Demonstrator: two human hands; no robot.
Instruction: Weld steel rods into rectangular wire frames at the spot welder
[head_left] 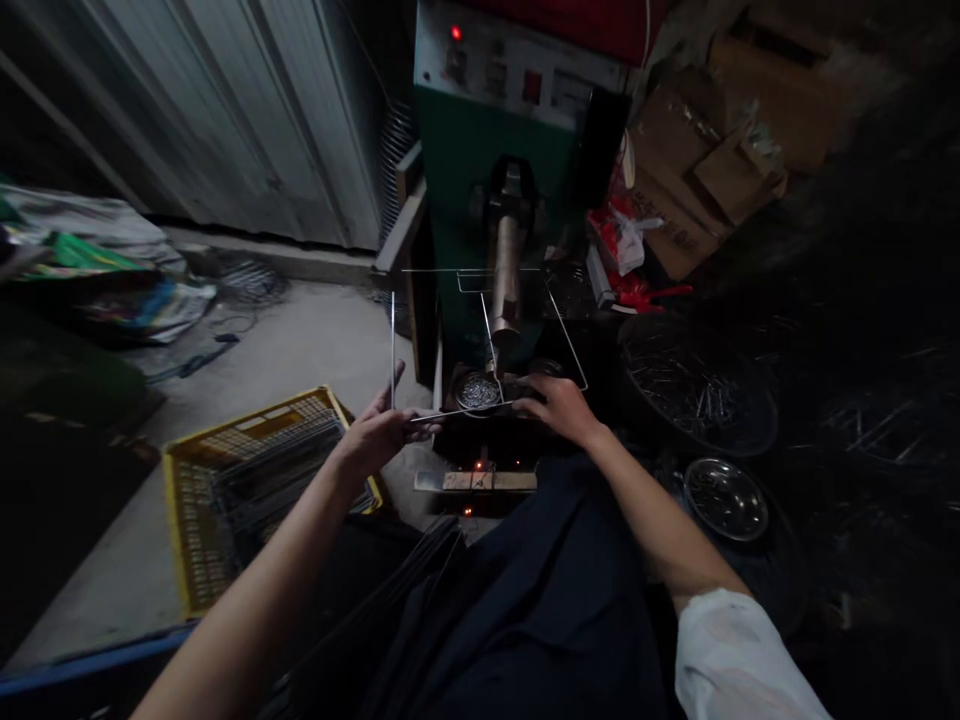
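Observation:
A thin metal wire frame (392,345) spans the space between my hands, across the front of a green machine (457,160). My left hand (375,435) grips its near left corner, thumb raised beside the upright wire. At the near edge on the right, my right hand (559,405) has its fingers closed on the frame; exactly what the fingertips pinch is hidden. The machine's metal cylinder (508,270) points down over the frame's middle wire. Below the cylinder, beside that wire, sits a small round dish (476,390) of shiny metal bits.
A yellow crate (176,530) holding dark wire pieces stands on the floor at left. On the right are a dark basin (761,435) of metal pieces and a shiny bowl (727,500). Cardboard boxes (675,200) lie behind. Several orange lights glow near a low bar (431,481).

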